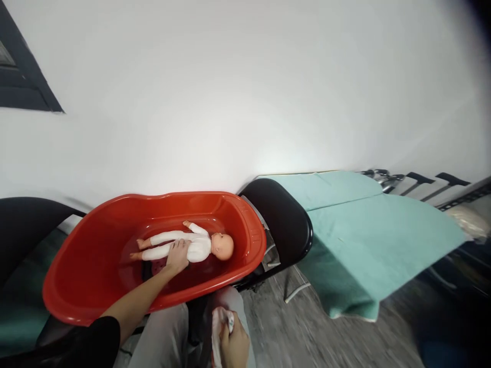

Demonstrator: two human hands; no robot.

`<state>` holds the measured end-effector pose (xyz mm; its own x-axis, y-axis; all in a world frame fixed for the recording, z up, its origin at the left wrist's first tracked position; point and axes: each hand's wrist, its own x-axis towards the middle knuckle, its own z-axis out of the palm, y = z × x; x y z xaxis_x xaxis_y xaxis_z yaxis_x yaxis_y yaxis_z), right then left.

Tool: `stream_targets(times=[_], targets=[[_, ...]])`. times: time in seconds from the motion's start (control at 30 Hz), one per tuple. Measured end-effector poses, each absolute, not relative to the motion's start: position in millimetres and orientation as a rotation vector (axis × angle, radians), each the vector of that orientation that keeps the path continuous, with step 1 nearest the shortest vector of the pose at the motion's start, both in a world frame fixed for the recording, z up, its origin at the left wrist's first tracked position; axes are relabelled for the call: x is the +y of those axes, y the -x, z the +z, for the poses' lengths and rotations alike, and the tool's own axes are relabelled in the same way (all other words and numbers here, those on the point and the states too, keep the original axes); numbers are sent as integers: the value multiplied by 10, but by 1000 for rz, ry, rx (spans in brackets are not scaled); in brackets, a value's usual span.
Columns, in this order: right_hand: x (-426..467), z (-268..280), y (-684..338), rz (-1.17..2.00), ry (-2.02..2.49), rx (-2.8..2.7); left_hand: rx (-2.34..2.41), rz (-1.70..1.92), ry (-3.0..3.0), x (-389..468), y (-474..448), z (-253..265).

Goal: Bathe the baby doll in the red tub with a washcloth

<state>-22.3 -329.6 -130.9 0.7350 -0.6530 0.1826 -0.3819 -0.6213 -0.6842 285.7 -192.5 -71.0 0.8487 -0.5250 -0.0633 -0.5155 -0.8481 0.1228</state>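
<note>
No legible text, labels, brands, numbers or signs. Small printed marks on the cloth [217,329] in the right hand [236,345], too small to make out.

The tub [253,232] looks glossy plastic, the doll's head [223,247] smooth plastic, the sheet [383,240] matt cloth.
</note>
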Motion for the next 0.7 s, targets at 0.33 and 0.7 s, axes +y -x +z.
stream_targets(times=[0.33, 0.7], targets=[[-3290, -927, 146, -343, 1804, 862, -683, 26, -2774, -1794, -2616, -181], [-3189, 337, -887, -63, 847, 579, -546, 88, -2746, -1645, -2489, 296]])
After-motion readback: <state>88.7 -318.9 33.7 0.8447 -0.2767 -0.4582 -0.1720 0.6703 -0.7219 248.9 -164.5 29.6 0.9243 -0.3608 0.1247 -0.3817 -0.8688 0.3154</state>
